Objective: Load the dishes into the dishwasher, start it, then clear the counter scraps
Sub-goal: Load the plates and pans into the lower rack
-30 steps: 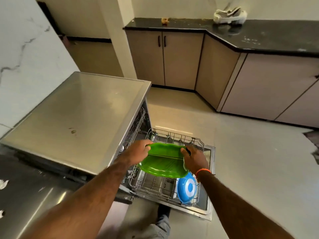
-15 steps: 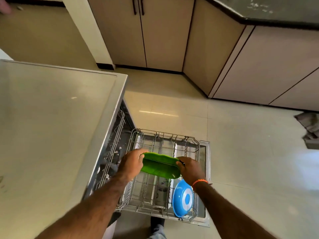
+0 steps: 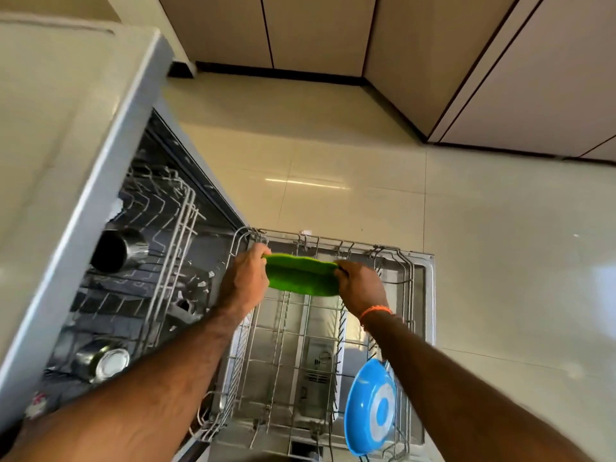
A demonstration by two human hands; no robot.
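Observation:
A green plate is held nearly on edge over the far part of the pulled-out lower rack of the open dishwasher. My left hand grips its left rim and my right hand pinches its right rim. A blue plate stands upright in the rack's near right corner. Two steel cups lie in the upper rack inside the machine.
The dishwasher door lies open flat over the tiled floor. Beige cabinet doors run along the far side. The machine's steel top fills the left.
The view has tipped down and closer to the rack. Both hands have carried the green plate lower and farther out, tilting it from face-up toward edge-on.

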